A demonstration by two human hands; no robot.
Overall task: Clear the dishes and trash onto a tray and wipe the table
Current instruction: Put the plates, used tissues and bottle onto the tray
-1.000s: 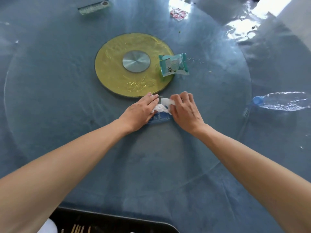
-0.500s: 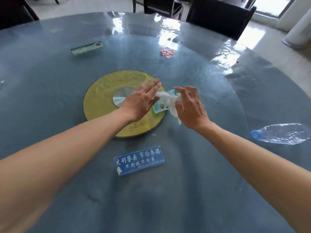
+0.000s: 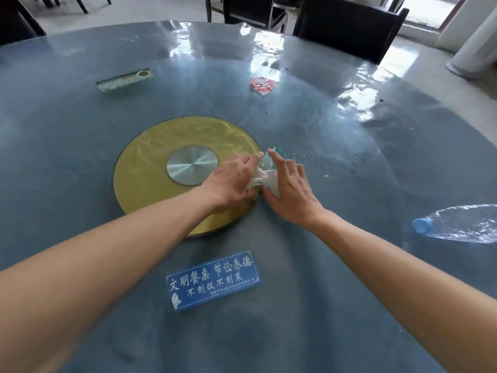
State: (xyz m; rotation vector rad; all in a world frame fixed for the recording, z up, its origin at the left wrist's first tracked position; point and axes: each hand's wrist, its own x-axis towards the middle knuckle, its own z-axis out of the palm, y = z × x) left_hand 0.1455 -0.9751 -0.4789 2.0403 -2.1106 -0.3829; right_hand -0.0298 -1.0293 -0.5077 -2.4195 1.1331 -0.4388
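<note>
My left hand (image 3: 231, 181) and my right hand (image 3: 291, 189) meet at the right edge of the gold turntable disc (image 3: 150, 168). A crumpled white tissue (image 3: 262, 181) is bunched between them, and both hands grip it. A teal snack wrapper (image 3: 272, 154) peeks out just beyond the fingertips, mostly hidden by the hands and the tissue. A crushed clear plastic bottle (image 3: 462, 223) with a blue cap lies on the table at the right. A red wrapper (image 3: 262, 84) lies farther back. No tray is in view.
A blue sign with white characters (image 3: 212, 281) lies flat near me. A long green-and-white packet (image 3: 123, 79) sits at the back left. Crumbs (image 3: 326, 175) are scattered right of my hands. Dark chairs (image 3: 347, 25) stand behind the round table (image 3: 67, 146), which has a glossy plastic cover.
Both hands moved away from the blue sign with the tissue, out to the teal wrapper at the disc's edge, and now close over it. The view tilted up.
</note>
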